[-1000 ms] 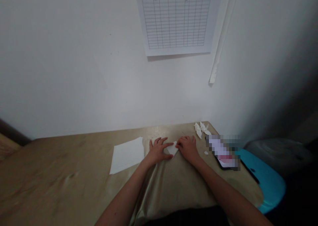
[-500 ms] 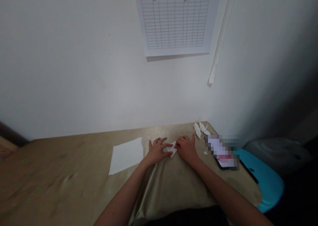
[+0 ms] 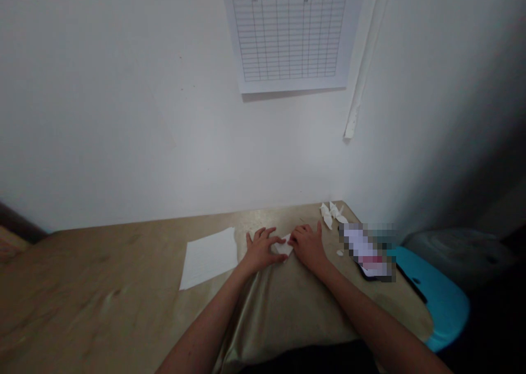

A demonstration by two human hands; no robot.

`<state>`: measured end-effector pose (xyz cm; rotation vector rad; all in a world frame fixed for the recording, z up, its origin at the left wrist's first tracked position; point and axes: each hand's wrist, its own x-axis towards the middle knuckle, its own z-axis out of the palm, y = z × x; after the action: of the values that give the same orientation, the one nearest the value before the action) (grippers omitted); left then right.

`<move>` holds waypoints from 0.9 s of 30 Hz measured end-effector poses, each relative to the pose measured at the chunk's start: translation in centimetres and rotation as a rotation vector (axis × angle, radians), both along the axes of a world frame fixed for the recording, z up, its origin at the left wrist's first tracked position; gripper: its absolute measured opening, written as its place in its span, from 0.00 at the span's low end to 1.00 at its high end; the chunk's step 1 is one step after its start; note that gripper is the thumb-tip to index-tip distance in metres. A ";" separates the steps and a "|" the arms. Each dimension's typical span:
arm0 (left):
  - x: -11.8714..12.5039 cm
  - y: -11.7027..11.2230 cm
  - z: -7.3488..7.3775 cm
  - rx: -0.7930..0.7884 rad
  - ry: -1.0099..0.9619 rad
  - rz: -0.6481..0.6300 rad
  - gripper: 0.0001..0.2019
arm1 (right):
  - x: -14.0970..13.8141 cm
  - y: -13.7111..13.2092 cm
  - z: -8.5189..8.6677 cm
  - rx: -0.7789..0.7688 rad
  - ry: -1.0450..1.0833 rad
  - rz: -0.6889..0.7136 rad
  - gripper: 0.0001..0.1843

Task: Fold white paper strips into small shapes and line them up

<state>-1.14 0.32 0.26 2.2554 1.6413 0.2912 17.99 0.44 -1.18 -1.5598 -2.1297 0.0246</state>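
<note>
A small folded piece of white paper (image 3: 283, 248) lies on the cloth-covered table between my two hands. My left hand (image 3: 263, 250) has its thumb and index finger set around the paper's left part, touching its edges, while its other fingers are spread. My right hand (image 3: 309, 247) has curled fingers pressed on the paper's right corner, with the thumb side partly hidden. Two folded paper cranes (image 3: 332, 215) rest beyond the right hand, near the far corner. A tiny paper scrap (image 3: 339, 253) sits to its right.
Left of my hands lies a stack of white paper sheets (image 3: 209, 260). A phone with a blurred screen (image 3: 365, 250) is at the right, beside a turquoise stool (image 3: 444, 302). A printed chart (image 3: 291, 39) hangs on the wall behind the table (image 3: 102, 297).
My left index finger and thumb have shifted slightly on the folded paper, exposing more of its surface between them. The right hand stays nearly in place.
</note>
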 end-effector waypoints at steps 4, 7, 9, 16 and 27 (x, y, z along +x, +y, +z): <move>0.1 0.1 0.2 -0.018 0.005 0.003 0.27 | -0.1 -0.1 0.2 -0.010 -0.024 -0.006 0.07; 0.1 0.1 0.1 -0.021 0.009 0.004 0.26 | -0.1 -0.1 0.3 -0.014 -0.020 -0.002 0.07; 0.0 0.1 0.0 -0.015 0.009 0.006 0.26 | -0.1 -0.1 0.3 -0.017 -0.016 0.000 0.06; -0.2 0.1 -0.2 -0.002 -0.011 -0.006 0.27 | 0.0 -0.1 0.2 -0.016 -0.029 0.010 0.06; -0.1 0.2 0.1 -0.019 0.003 -0.006 0.28 | 0.0 0.0 0.1 -0.009 -0.021 0.012 0.06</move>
<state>-1.29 0.55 0.33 2.2481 1.6314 0.2694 17.99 0.41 -1.05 -1.5596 -2.1579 0.0223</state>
